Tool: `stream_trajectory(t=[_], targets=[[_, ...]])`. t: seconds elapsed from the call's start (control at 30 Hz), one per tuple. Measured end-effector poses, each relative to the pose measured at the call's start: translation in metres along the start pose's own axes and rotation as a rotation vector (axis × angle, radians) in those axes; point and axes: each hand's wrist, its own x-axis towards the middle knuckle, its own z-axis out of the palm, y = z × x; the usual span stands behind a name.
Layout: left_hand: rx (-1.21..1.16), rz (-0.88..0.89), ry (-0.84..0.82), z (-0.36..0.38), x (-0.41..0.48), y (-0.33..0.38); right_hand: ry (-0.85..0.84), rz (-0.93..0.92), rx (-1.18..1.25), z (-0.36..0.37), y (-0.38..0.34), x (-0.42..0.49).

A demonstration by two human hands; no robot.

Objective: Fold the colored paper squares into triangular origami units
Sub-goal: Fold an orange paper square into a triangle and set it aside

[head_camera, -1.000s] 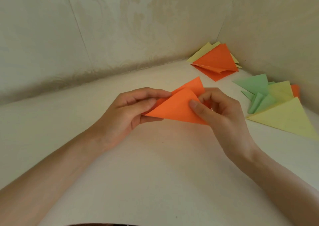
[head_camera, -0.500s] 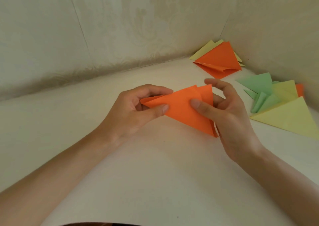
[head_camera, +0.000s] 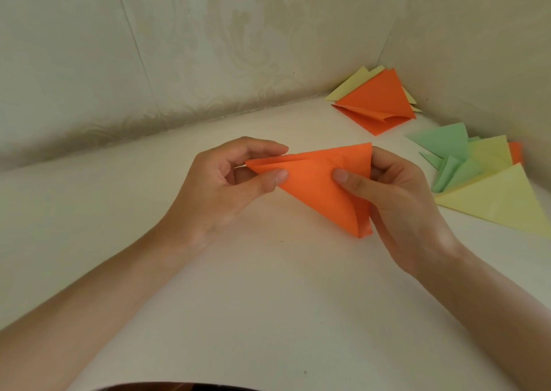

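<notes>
An orange paper [head_camera: 319, 182], folded into a layered triangle, hangs just above the white table between both hands. My left hand [head_camera: 229, 182] pinches its left tip between thumb and forefinger. My right hand [head_camera: 396, 199] grips its right side, thumb on the front face, fingers behind. The triangle's lower point hangs down towards the table near my right palm.
A pile of folded orange and yellow papers [head_camera: 378, 101] lies in the far corner by the wall. Green, yellow and orange folded pieces [head_camera: 483, 179] lie along the right wall. The white table [head_camera: 268, 301] runs to patterned walls at the back and right.
The orange triangle has been turned clockwise, its long point now hanging down by my right palm. Both hands have shifted their pinch along the paper's edges.
</notes>
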Motion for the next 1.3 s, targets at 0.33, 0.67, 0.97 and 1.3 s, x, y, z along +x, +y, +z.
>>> stream_trajectory(t=[0.33,0.67,0.97,1.3], targets=[[0.086,0.026,0.077,0.0031,-0.0025,0.0007,0.018,-0.008,-0.07,0.0014,-0.0003,-0.0019],[0.083,0.122,0.042,0.0054,-0.0048,0.004,0.104,-0.041,-0.066,0.002,-0.0021,-0.0047],[0.104,0.19,0.081,0.0039,-0.0045,0.0002,0.122,-0.082,-0.066,0.0056,-0.0053,-0.0072],[0.078,0.189,0.077,0.0051,-0.0047,0.0039,0.131,-0.09,-0.074,0.0037,-0.0022,-0.0061]])
